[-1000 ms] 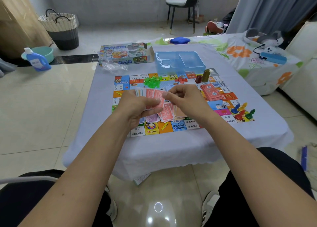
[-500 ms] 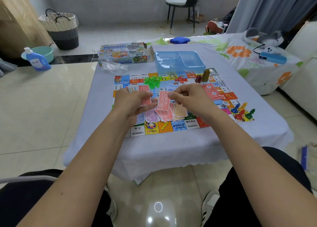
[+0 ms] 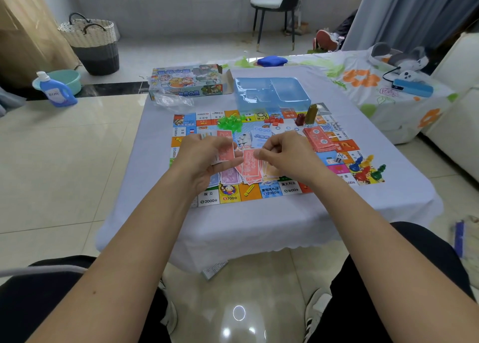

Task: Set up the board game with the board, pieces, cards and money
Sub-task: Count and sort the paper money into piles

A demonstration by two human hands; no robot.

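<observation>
Since the earlier frame your right hand (image 3: 282,153) lowers one red note (image 3: 250,164) toward the sorted money piles (image 3: 248,175), pinching it; your left hand (image 3: 204,153) grips the remaining notes (image 3: 225,152). Board (image 3: 274,191), pawns (image 3: 366,170) and houses (image 3: 229,122) are out; sorting remains.

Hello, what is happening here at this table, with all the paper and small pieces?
A seated person is sorting paper play money over a colourful game board. The left hand holds a small stack of pink notes; the right hand pinches one red note above the sorted piles. Green plastic houses, coloured pawns and a red card stack already lie on the board.
</observation>
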